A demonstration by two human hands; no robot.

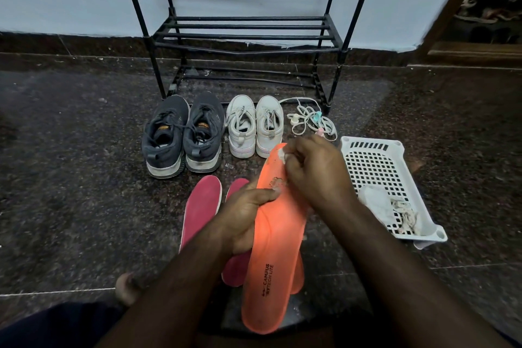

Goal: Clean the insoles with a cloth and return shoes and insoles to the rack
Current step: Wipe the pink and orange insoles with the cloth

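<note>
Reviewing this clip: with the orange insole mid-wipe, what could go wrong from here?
1. The left hand grips the orange insole only at mid-length; the right hand rubbing the cloth near the toe may bend it.
2. A second orange insole lies hidden beneath and might be skipped.
3. The loose laces lying beside the white shoes could be left behind when shoes return to the rack.

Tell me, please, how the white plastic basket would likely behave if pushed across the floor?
The basket looks light: thin perforated plastic holding only some cloths. It would probably slide easily on the polished floor. Low and wide, it seems unlikely to tip.
</note>
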